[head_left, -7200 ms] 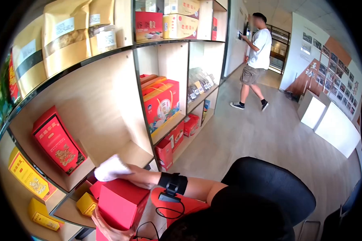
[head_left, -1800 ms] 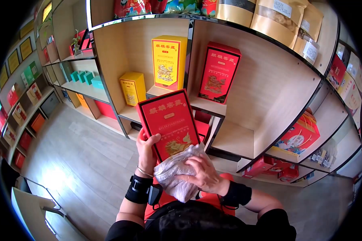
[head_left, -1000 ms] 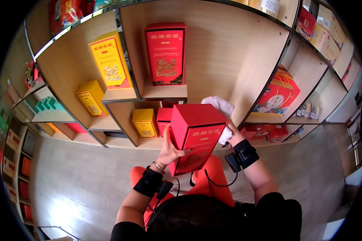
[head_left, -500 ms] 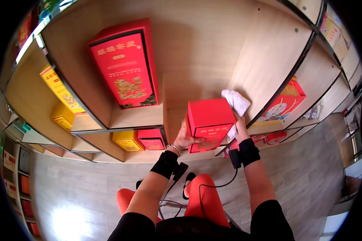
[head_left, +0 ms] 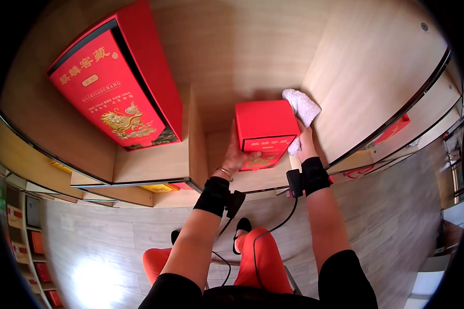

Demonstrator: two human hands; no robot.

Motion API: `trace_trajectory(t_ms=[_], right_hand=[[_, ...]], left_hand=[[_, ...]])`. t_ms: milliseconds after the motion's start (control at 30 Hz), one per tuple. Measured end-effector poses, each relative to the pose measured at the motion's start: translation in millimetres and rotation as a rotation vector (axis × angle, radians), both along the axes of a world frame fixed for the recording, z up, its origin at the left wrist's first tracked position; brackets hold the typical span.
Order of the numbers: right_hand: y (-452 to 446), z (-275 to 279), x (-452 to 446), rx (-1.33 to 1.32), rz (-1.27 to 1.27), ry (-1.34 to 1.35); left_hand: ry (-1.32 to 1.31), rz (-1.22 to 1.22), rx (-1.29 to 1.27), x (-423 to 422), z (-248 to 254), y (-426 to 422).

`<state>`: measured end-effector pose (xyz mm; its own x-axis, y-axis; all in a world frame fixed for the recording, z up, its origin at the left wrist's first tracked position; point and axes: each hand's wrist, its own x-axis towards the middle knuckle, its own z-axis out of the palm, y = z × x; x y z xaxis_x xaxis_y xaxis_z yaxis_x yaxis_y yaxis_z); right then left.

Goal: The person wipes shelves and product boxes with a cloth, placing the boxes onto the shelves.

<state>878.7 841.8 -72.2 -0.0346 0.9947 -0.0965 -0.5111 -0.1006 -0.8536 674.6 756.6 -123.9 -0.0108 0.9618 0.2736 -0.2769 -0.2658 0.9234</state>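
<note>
A red gift box with gold Chinese lettering and a gold figure on its front is held upright inside a low wooden shelf compartment. My left hand grips its left side, the thumb lying across the front. On the opposite side my right hand has a pale, fluffy cloth bunched against the box; part of the fingers is hidden behind cloth and box. Whether the box's bottom touches the shelf board cannot be made out.
A larger red box with a gold lion-like emblem stands on the raised shelf to the left. Below it, a yellow box shows partly. A wooden divider rises at the right. Cables hang from both wrist bands.
My view has come closer to the shelf. Both hands have carried the red gift box further into the compartment, with the cloth still at its right side.
</note>
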Motion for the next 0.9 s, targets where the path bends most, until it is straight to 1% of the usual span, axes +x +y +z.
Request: trace_trajectory(t_ms=[67, 167, 267, 367, 400, 467, 500, 533, 567, 600, 633, 667, 700, 767, 800, 867, 900], right_hand=[[2.0, 0.0, 0.5, -0.026, -0.016, -0.008], [10.2, -10.8, 4.7, -0.010, -0.053, -0.052], [11.1, -24.7, 8.1, 0.054, -0.051, -0.088], [-13.5, -23.5, 9.5, 0.061, -0.130, -0.288], [-26.5, -23.5, 13.2, 0.058, -0.172, -0.357], [-43.4, -54.2, 24.5, 0.118, -0.216, -0.477], [-57.7, -64.3, 27.9, 0.089, -0.205, -0.431], [-69.3, -75.2, 32.0, 0.164, -0.283, -0.668], [-86.4, -85.3, 30.8, 0.080, -0.273, -0.459], [-103.7, -88.1, 32.4, 0.028, -0.233, -0.340], [-121.3, -90.3, 33.8, -0.029, -0.199, -0.223], [-140.1, -87.5, 36.0, -0.061, -0.136, -0.200], [-154.4, -84.2, 35.2, -0.089, -0.072, -0.176], [-170.5, -98.9, 42.5, -0.136, 0.003, -0.220], [-173.3, -105.3, 44.5, -0.153, 0.039, -0.244], [-183.5, -105.8, 33.6, -0.142, -0.014, -0.219], [-192.2, -103.9, 28.2, -0.141, -0.037, -0.208]], left_hand=[[0.060, 0.017, 0.045, -0.9, 3.4, 0.3], [0.002, -0.008, 0.004, 0.3, -6.1, 6.7], [0.205, 0.113, -0.011, -2.2, -18.0, 8.1], [0.545, 0.214, -0.167, -2.7, -22.6, -7.4], [0.596, 0.229, -0.137, -0.4, -30.7, -11.5], [0.701, 0.257, -0.080, 0.2, -45.9, -25.1], [0.776, 0.279, -0.081, 1.5, -49.2, -37.4], [0.851, 0.299, -0.079, 2.2, -50.7, -50.5], [0.863, 0.266, -0.115, 0.6, -46.0, -63.6], [0.875, 0.233, -0.150, -0.7, -34.5, -78.4], [0.828, 0.143, -0.227, -6.3, -22.7, -96.9], [0.781, 0.056, -0.308, -12.8, -1.3, -117.1], [0.672, 0.013, -0.311, -19.3, 19.0, -132.1], [0.449, -0.074, -0.326, -29.1, 58.3, -168.6], [0.443, -0.084, -0.386, -35.2, 83.4, -184.5], [0.301, 0.009, -0.207, -46.2, 127.5, -218.6], [0.137, 0.009, -0.106, -48.5, 147.2, -234.6]])
